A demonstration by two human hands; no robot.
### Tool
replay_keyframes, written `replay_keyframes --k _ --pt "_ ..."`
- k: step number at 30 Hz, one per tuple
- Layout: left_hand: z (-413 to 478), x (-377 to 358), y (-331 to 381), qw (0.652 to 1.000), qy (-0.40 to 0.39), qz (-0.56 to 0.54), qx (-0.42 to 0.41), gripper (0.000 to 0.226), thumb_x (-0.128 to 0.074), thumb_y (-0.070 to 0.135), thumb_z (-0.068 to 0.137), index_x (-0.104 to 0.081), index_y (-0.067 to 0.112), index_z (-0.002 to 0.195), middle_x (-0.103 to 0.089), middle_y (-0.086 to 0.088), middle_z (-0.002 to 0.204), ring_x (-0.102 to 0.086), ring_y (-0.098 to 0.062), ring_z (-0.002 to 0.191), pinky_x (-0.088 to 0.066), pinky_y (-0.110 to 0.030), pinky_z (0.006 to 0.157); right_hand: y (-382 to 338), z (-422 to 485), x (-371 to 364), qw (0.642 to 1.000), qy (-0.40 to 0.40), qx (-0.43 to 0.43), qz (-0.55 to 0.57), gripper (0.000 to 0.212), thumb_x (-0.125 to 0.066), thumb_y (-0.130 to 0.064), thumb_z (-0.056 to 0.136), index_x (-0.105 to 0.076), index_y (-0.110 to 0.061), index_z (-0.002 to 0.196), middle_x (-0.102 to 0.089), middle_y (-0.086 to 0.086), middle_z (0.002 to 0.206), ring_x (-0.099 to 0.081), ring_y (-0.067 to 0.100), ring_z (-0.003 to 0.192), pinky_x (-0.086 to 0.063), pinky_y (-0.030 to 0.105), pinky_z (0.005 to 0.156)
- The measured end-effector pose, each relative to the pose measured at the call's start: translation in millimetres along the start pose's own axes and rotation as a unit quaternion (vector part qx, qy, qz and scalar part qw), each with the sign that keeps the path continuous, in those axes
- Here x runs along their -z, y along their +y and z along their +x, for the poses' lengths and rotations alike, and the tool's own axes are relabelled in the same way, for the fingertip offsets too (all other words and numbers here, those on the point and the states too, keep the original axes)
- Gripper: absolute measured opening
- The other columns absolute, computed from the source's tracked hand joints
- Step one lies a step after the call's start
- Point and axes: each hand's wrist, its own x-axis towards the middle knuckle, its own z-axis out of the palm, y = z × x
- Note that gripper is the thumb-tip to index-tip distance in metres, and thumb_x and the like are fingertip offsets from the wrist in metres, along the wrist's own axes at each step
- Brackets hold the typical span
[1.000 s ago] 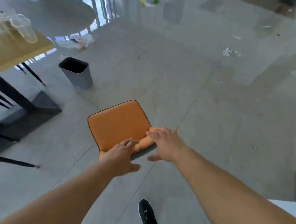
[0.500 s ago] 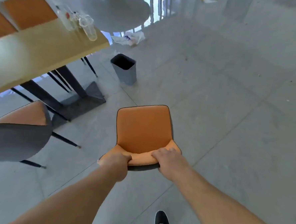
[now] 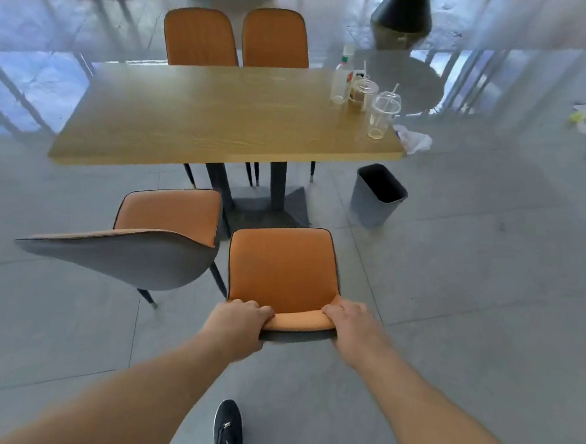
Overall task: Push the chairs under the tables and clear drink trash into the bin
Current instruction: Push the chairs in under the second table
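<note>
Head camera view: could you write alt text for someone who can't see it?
Seen from above, a left hand and right hand grip the backrest of an orange chair facing a wooden table. Another chair stands at its left, and two more are tucked in opposite. Plastic cups sit at the table's right end, above a grey bin on the floor.

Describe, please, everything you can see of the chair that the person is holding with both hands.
The held chair has an orange, leather-like seat and backrest front edged with dark piping, and a grey back shell. It stands upright on the grey tiled floor, facing the wooden table, not yet pushed under it. Its legs are hidden from this view. The left hand and right hand are both closed over the top edge of the backrest. Another chair stands close on its left, angled away; whether they touch is unclear.
</note>
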Motion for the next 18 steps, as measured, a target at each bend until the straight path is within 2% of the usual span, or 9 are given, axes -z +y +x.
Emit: replay_keyframes --k 3,6,9,11,13,16,18 --pt "35 17 -53 0.999 0.042 0.009 0.007 0.032 -0.059 0.048 0.095 -0.053 0.037 0.124 -0.062 0.004 0.111 -0.061 -0.025 0.099 -0.048 -0.04 0.077 -35 55 25 0.996 0.039 -0.031 -0.069 0.036 -0.049 -0.011 0.098 -0.054 -0.031 0.127 -0.055 0.003 0.128 -0.048 0.03 0.121 -0.038 0.058 0.109" --pt "67 31 -83 0.998 0.057 0.009 0.019 0.032 -0.06 0.045 0.095 -0.053 0.035 0.125 -0.062 0.003 0.112 -0.061 -0.027 0.101 -0.047 -0.042 0.079 -65 95 39 0.993 0.041 -0.023 -0.104 0.03 -0.045 -0.01 0.101 -0.053 -0.028 0.123 -0.058 0.004 0.122 -0.05 0.029 0.116 -0.039 0.057 0.109" --pt "89 40 -101 0.997 0.074 0.023 0.001 0.031 -0.06 0.043 0.096 -0.053 0.034 0.124 -0.062 0.002 0.111 -0.061 -0.027 0.098 -0.045 -0.042 0.075 -77 125 48 0.993 0.024 -0.019 -0.118 0.031 -0.054 -0.013 0.097 -0.052 -0.029 0.124 -0.059 0.003 0.12 -0.052 0.028 0.114 -0.041 0.058 0.107" --pt "102 43 -113 0.996 0.087 0.029 0.0 0.032 -0.061 0.043 0.096 -0.053 0.034 0.126 -0.062 0.002 0.112 -0.061 -0.027 0.098 -0.041 -0.04 0.072 -87 144 53 0.995 0.017 0.017 -0.1 0.045 -0.066 -0.024 0.093 -0.048 -0.03 0.134 -0.058 0.001 0.124 -0.053 0.028 0.116 -0.043 0.057 0.106" --pt "112 47 -119 0.995 0.097 0.019 0.017 0.033 -0.062 0.043 0.096 -0.053 0.033 0.127 -0.062 0.003 0.112 -0.06 -0.026 0.1 -0.041 -0.039 0.073 -106 162 55 0.993 0.027 0.083 -0.08 0.058 -0.071 -0.037 0.091 -0.044 -0.03 0.142 -0.059 0.0 0.126 -0.056 0.028 0.113 -0.048 0.05 0.098" --pt "126 52 -117 0.993 0.106 -0.009 0.044 0.031 -0.061 0.04 0.095 -0.055 0.03 0.124 -0.062 0.002 0.112 -0.059 -0.026 0.103 -0.042 -0.039 0.078 -129 184 52 0.984 0.067 0.137 -0.09 0.036 -0.061 -0.028 0.096 -0.05 -0.028 0.131 -0.064 -0.001 0.115 -0.06 0.028 0.099 -0.044 0.042 0.076" --pt "131 55 -122 0.991 0.116 -0.031 0.065 0.03 -0.063 0.04 0.094 -0.055 0.029 0.121 -0.062 0.002 0.112 -0.059 -0.026 0.104 -0.044 -0.04 0.082 -133 194 54 0.98 0.088 0.142 -0.11 0.023 -0.056 -0.022 0.099 -0.053 -0.028 0.12 -0.066 -0.003 0.106 -0.06 0.027 0.09 -0.042 0.041 0.071"
